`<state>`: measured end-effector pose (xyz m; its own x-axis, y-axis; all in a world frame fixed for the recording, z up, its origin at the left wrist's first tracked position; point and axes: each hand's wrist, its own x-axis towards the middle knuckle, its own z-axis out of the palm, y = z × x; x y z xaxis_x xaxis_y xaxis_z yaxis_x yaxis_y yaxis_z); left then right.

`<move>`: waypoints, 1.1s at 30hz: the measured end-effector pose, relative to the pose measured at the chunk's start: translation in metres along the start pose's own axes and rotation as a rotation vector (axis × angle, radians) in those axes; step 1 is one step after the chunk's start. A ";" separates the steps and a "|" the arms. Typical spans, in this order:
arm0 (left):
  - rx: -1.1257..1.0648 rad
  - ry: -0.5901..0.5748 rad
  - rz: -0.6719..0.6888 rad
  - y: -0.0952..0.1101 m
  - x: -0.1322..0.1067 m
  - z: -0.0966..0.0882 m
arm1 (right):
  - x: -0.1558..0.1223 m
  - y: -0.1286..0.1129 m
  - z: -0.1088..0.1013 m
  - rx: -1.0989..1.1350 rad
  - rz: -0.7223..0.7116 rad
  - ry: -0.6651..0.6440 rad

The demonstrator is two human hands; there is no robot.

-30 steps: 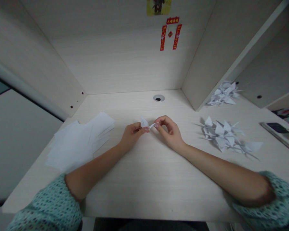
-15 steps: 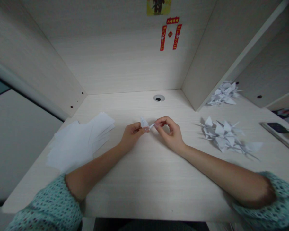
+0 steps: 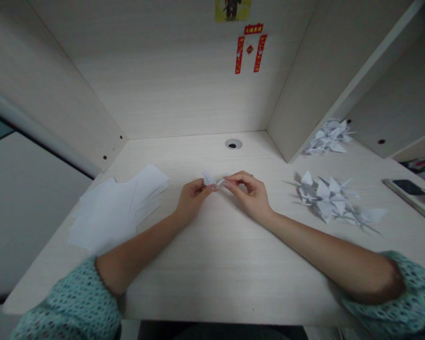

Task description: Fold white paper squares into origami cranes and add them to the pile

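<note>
A small white origami paper crane point(image 3: 208, 178), partly folded in shape, is held between my two hands above the middle of the desk. My left hand point(image 3: 194, 197) pinches its body between thumb and fingers. With thumb and forefinger, my right hand point(image 3: 250, 191) grips a thin pointed end of the same paper, to the right of the body. Fingertips cover part of the folds. To the left lies a spread stack of white paper sheets point(image 3: 109, 212). Several folded paper cranes point(image 3: 327, 196) are heaped to the right.
A second heap of paper cranes point(image 3: 329, 137) sits behind, by the upright divider panel point(image 3: 297, 94). At the far right lies a phone-like device point(image 3: 411, 189). A round cable hole point(image 3: 233, 144) is set in the desk point(image 3: 212, 274) near the back wall, which bears red stickers point(image 3: 239, 54).
My right hand's fingertips have shifted slightly left, closer to my left hand. The crane's upright flap has tilted a little to the left. The heaps and sheets stay put.
</note>
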<state>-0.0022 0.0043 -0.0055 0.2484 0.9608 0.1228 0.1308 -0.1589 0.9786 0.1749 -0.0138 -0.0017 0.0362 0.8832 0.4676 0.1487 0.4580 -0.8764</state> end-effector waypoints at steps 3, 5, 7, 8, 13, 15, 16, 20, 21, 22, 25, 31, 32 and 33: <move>0.095 0.042 -0.004 0.002 -0.002 0.001 | 0.001 -0.001 0.000 -0.021 0.010 0.052; 0.150 0.061 -0.003 0.004 -0.003 0.001 | 0.002 0.000 0.001 -0.032 0.038 0.073; 0.186 0.070 0.003 0.005 -0.004 0.001 | 0.002 0.000 0.001 -0.033 0.065 0.078; 0.201 0.074 0.006 0.006 -0.004 0.001 | 0.002 0.001 0.001 -0.029 0.077 0.081; 0.254 0.068 0.000 0.007 -0.003 0.002 | 0.003 0.001 0.002 -0.009 0.121 0.079; 0.252 0.068 0.002 0.008 -0.003 0.002 | 0.003 0.002 0.002 -0.002 0.120 0.067; 0.248 0.070 0.004 0.008 -0.003 0.002 | 0.003 0.003 0.002 0.005 0.118 0.063; 0.239 0.062 -0.005 0.006 -0.003 0.002 | 0.003 0.007 0.001 0.035 0.125 0.053; 0.239 0.059 -0.009 0.005 -0.003 0.002 | 0.003 0.008 0.001 0.043 0.134 0.048; 0.237 0.058 -0.010 0.004 -0.003 0.002 | 0.003 0.009 0.001 0.056 0.147 0.042; 0.236 0.053 -0.002 0.003 -0.003 0.001 | 0.004 0.010 0.001 0.107 0.199 0.025; 0.251 0.056 -0.008 0.006 -0.003 0.002 | 0.003 0.010 0.001 0.137 0.215 0.040; 0.247 0.053 -0.006 0.006 -0.004 0.003 | 0.003 0.010 0.001 0.139 0.212 0.040; 0.242 0.051 -0.004 0.007 -0.004 0.003 | 0.003 0.010 0.001 0.141 0.207 0.041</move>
<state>0.0004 -0.0010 0.0002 0.1992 0.9709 0.1330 0.3595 -0.1987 0.9117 0.1759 -0.0068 -0.0094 0.0918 0.9561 0.2783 -0.0048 0.2799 -0.9600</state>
